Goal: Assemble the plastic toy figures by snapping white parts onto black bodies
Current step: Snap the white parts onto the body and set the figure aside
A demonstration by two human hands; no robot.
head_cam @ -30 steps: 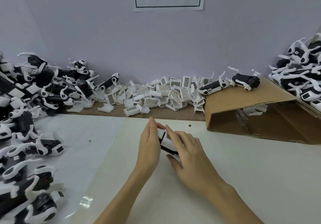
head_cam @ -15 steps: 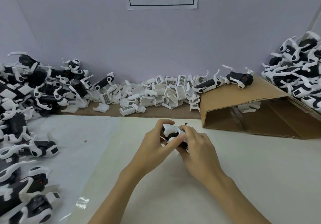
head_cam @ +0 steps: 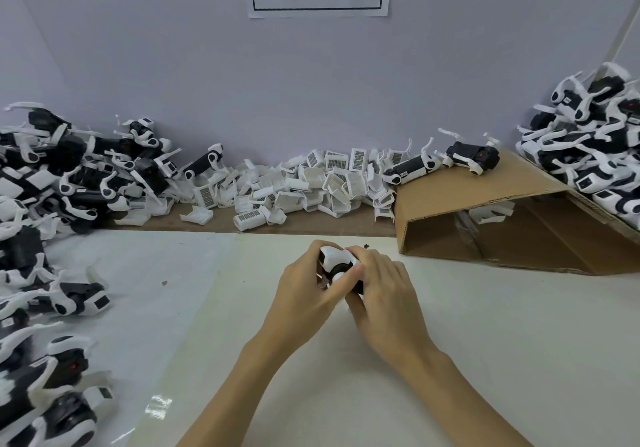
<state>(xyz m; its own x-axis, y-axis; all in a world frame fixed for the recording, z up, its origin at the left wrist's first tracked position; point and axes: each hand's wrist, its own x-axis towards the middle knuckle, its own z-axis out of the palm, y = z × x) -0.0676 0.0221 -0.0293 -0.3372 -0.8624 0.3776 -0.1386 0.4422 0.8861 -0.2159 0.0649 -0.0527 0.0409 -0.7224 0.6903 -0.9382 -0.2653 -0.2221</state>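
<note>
Head view, both hands together over the table [head_cam: 485, 342], left hand [head_cam: 304, 290] and right hand [head_cam: 388, 290] clasping one toy [head_cam: 334, 261] between them, loose white parts [head_cam: 304, 190] heaped beyond, finished figures [head_cam: 52, 183] piled left.

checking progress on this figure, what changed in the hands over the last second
The toy figure was turned between the hands: a second ago a flat black-and-white side showed, now a rounded white part faces up. The left hand and right hand closed in around it and both grip it. The loose white parts by the wall and the cardboard box stayed put.
</note>
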